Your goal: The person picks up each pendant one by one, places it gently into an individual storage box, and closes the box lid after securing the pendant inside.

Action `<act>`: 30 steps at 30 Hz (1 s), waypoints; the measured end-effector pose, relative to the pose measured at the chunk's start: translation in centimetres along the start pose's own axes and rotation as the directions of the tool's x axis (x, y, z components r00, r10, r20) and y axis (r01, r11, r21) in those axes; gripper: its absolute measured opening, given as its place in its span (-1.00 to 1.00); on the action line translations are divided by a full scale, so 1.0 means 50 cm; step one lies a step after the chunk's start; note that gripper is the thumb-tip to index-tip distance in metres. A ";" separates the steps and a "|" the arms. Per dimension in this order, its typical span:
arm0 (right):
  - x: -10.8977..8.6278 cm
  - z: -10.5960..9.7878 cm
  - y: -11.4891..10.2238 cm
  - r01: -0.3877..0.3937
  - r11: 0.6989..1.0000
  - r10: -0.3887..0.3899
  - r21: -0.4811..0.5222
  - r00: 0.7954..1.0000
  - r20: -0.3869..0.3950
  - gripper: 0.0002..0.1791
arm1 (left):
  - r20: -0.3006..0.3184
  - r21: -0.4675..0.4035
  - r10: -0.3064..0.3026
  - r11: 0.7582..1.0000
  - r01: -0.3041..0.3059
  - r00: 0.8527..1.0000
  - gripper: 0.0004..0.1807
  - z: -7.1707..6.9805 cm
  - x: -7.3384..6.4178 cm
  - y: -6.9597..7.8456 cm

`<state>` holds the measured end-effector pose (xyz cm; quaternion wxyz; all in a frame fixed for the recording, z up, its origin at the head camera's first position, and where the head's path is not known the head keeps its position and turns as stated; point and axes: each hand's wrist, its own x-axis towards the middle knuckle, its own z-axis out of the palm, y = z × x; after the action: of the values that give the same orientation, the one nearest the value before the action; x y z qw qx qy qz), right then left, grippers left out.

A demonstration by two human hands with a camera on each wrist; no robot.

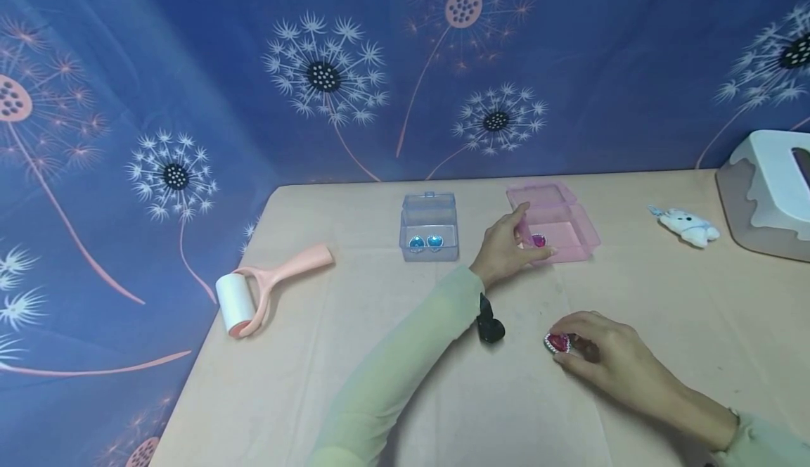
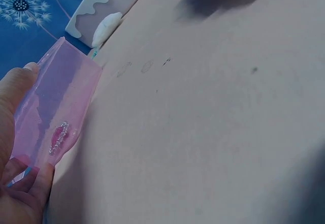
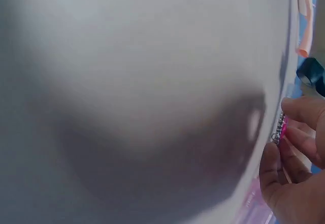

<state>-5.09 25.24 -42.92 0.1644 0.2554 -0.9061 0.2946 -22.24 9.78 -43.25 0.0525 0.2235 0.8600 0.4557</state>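
In the head view my left hand [image 1: 503,247] grips the near-left side of an open pink translucent plastic box [image 1: 579,238]. One pink jewel [image 1: 538,240] with a sparkling rim lies inside, also visible through the wall of the pink box [image 2: 76,76] in the left wrist view. Lower right, my right hand [image 1: 610,358] pinches a red-pink jewel [image 1: 558,342] edged with silver beads, just above the table or touching it; I cannot tell which. The right wrist view shows this jewel [image 3: 282,129] edge-on between thumb and fingers.
An open blue translucent box [image 1: 429,252] holds two blue jewels [image 1: 434,242]. A pink-handled lint roller [image 1: 278,277] lies at the left. On the right are a small white plush toy [image 1: 688,228] and a white-and-grey container [image 1: 768,193]. A black bow-like piece [image 1: 489,326] hangs at the left sleeve.
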 end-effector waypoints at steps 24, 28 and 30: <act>0.194 -0.126 0.078 -0.087 0.992 0.075 -0.094 0.989 -0.130 -0.63 | -0.010 0.021 0.000 1.000 0.000 1.000 0.04 -0.003 0.001 -0.005; 0.217 -0.121 0.111 -0.116 0.985 0.103 -0.124 0.988 -0.111 -0.68 | -0.008 -0.007 0.007 1.000 -0.007 1.000 0.04 0.003 0.003 -0.009; 0.223 -0.118 0.125 -0.132 0.981 0.121 -0.139 0.989 -0.090 -0.69 | -0.004 -0.018 0.007 1.000 -0.007 1.000 0.03 0.005 0.003 -0.007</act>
<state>-16.81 29.19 -36.18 0.2001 0.1725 -0.9320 0.2482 -22.42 9.84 -43.66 0.0510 0.2252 0.8552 0.4641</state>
